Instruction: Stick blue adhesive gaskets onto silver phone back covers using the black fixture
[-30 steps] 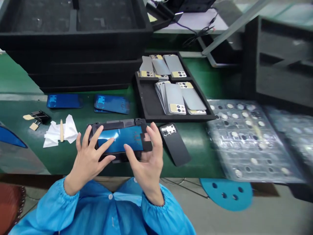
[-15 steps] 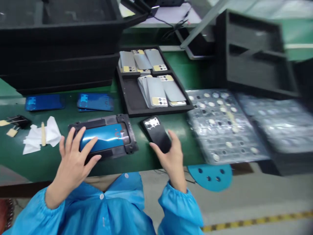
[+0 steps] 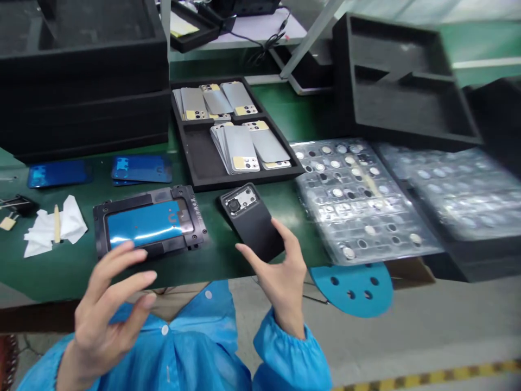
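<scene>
Dark phone panel: the black panel (image 3: 260, 231) is seen on the green bench (image 3: 211, 259), just right of the black frame, tilted in view, its camera section turned up and away from the wearer.
Right hand: the panel's lower end is bracketed by the thumb and fingers of the right hand (image 3: 283, 274); the index finger is laid along the right edge, but whether the panel is firmly pinched cannot be told.
Black frame: a blue sheet (image 3: 142, 224) is held within the black frame (image 3: 198, 225), which is set flat on the bench.
Left hand: the left hand (image 3: 108, 312) is raised at the frame's near side, its fingers spread and slightly curled.
Left of frame: a wooden stick (image 3: 57, 224) is laid across a crumpled white cloth (image 3: 76, 220).
Behind frame: two groups of dark blue sheets (image 3: 142, 169) are placed side by side.
Parts tray: silver panels (image 3: 241, 145) are fanned and stacked in the compartments of a black tray (image 3: 199, 155), behind the black panel.
Right side: a clear plastic tray (image 3: 352, 228) is filled with round pieces.
Far left: black trays (image 3: 89, 119) are stacked high.
</scene>
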The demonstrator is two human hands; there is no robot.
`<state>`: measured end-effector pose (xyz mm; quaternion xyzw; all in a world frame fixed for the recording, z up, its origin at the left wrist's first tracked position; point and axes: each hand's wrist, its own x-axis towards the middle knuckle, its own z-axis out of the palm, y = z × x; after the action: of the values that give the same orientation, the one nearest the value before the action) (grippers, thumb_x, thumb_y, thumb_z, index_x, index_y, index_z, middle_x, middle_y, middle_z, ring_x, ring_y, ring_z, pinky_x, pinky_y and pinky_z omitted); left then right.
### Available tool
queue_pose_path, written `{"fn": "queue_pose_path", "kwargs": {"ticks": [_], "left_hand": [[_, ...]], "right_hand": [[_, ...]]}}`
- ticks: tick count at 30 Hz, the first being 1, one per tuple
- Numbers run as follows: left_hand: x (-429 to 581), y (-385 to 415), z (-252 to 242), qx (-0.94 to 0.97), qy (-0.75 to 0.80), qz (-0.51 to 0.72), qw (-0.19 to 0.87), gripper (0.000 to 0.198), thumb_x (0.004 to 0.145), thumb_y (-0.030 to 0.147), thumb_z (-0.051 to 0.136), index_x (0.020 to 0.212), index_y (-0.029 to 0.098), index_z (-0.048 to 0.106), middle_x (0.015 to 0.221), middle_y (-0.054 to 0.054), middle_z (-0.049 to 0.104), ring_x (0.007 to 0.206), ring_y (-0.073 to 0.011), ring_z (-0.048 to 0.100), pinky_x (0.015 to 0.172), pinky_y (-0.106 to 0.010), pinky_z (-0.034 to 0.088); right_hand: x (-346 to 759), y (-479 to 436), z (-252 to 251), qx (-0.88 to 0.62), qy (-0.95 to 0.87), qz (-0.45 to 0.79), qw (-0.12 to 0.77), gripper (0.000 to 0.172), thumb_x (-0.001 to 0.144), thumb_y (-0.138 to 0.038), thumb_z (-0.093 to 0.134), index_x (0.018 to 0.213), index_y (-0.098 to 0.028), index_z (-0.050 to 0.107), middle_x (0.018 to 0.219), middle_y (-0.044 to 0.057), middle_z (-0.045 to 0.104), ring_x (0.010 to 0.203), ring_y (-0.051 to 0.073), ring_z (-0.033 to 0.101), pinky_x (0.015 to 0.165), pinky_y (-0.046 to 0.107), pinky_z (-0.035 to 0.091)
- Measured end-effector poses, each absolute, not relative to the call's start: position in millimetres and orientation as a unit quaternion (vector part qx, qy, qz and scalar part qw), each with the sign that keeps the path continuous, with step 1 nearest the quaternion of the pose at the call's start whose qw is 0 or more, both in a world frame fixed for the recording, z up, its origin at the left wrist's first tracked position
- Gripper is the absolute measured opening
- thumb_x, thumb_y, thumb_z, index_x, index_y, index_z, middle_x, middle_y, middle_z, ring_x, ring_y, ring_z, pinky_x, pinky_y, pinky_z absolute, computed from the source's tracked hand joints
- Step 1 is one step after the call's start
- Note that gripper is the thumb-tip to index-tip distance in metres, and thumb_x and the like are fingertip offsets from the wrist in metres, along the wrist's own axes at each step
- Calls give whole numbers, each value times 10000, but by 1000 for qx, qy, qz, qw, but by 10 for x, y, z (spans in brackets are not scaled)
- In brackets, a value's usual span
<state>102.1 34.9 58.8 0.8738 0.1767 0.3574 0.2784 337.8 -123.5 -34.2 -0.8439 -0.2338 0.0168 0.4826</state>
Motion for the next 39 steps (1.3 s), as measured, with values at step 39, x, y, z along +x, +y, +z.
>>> {"fn": "queue_pose_path", "kwargs": {"ticks": [39], "left_hand": [[1075, 397, 485, 373, 417, 233, 796, 712, 805, 320, 861, 1433, 310, 526, 842, 17, 741, 624, -103, 677, 550, -159, 561]], "right_hand": [[2112, -1027, -4, -239, -111, 763, 590, 777, 669, -677, 879, 1291, -277, 639, 1401, 124, 640, 1248, 316, 650, 1102, 488, 448]]}}
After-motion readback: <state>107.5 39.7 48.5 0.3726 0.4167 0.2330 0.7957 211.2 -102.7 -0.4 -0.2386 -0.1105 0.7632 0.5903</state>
